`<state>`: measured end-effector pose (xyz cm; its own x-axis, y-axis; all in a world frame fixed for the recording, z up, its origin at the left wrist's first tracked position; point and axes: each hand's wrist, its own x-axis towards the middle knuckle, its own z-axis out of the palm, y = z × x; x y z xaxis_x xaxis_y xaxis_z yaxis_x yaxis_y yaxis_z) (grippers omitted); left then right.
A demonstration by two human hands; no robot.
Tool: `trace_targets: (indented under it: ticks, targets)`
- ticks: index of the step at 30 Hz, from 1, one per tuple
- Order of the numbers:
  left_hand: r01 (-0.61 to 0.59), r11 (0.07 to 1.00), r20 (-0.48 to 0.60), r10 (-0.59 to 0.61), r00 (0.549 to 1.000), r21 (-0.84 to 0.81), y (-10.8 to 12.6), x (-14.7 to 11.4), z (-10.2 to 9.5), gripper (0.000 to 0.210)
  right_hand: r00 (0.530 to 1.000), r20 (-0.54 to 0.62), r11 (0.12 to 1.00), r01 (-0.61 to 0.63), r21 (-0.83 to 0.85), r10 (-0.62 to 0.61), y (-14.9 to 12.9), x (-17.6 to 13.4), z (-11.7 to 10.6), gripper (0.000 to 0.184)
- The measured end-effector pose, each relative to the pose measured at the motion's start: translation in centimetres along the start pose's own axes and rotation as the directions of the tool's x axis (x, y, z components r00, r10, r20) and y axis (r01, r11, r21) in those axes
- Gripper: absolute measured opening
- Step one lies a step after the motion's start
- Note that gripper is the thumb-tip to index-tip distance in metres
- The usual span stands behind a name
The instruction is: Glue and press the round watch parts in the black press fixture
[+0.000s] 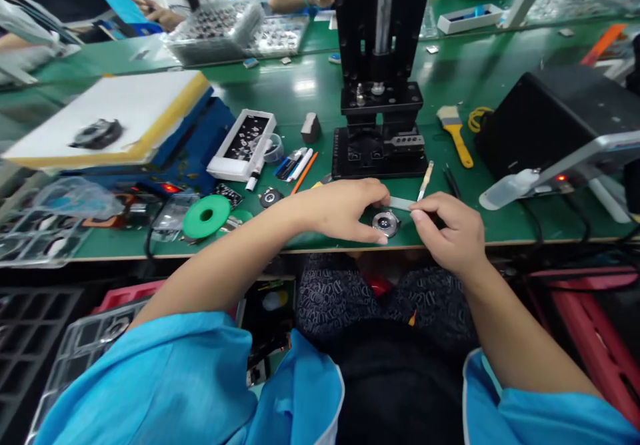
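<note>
Head view, the only one: small round watch [385, 223] lies at the near edge of the green tabletop [300, 108], sensor side up, between the two hands. Left hand [345, 210] forms a wide C about its left side, thumb and fingers well parted; whether they touch the case, cannot tell. Right hand [447, 231] is narrow, thumb and forefinger pinching the right end of a pale strip [401, 203], which runs just beyond the watch toward the left fingertips. White-tipped stick [425, 181] stands aslant by the right forefinger; held or merely lying there, unclear. Step in hand, my reading: handling the strip beside the watch. Next move seems to call for a steady case and a light, controlled pinch, as the strip looks thin. Writing: trousers [337, 298] carry a repeated pale print, perhaps "DIOR", broken by folds, so not certain. Bottle [510, 190] to the right shows no legible label; green reel [206, 217] to the left, none either. Any marking on the watch is too small to read.
</note>
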<state>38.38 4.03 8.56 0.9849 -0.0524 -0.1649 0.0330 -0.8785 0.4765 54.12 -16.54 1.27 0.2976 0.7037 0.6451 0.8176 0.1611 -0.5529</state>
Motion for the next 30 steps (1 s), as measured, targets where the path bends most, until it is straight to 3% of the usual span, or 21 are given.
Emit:
trace_targets:
  ticks: [5,9,19,30]
  targets:
    - [0.0,0.998,-0.067,0.004,0.998,0.07,-0.4,0.9,1.7,0.059,1.0,-0.006,0.999,0.022,0.04,-0.021,-0.1,0.3,0.0,0.011]
    - [-0.031,0.998,-0.089,0.036,0.995,0.056,-0.6,0.8,2.8,0.04,1.0,-0.009,0.999,0.021,0.034,-0.021,-0.3,0.3,0.0,0.011]
    - [-0.132,0.988,-0.192,0.114,0.975,-0.085,-0.9,0.7,3.3,0.042,1.0,-0.018,0.999,-0.01,0.035,0.011,-0.4,0.2,0.1,0.011]
    - [-0.087,0.99,-0.165,0.067,0.984,-0.114,-1.1,0.5,3.3,0.04,1.0,-0.018,1.0,-0.002,0.019,0.002,-0.5,0.4,0.2,0.012]
